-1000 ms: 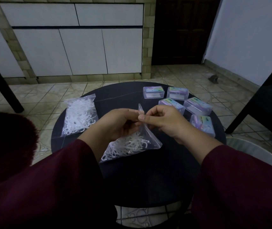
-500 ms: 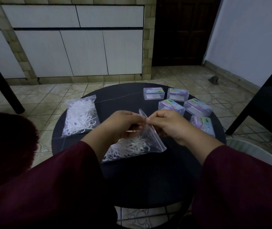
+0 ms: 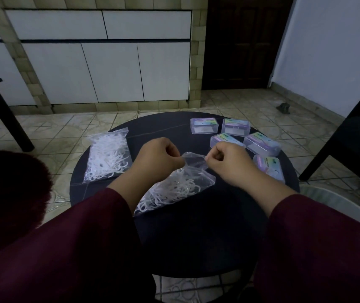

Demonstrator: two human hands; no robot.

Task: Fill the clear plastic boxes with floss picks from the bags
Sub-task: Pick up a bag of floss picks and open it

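Both hands have pulled apart, stretching the mouth of the clear plastic bag of white floss picks wide; left hand and right hand each pinch an edge, fingers curled, over the round black table.

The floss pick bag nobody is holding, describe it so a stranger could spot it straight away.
On the round black table, look to its left edge. The sealed bag lies flat there, full of white picks, apart from both hands, unlike the other bag being pulled open.
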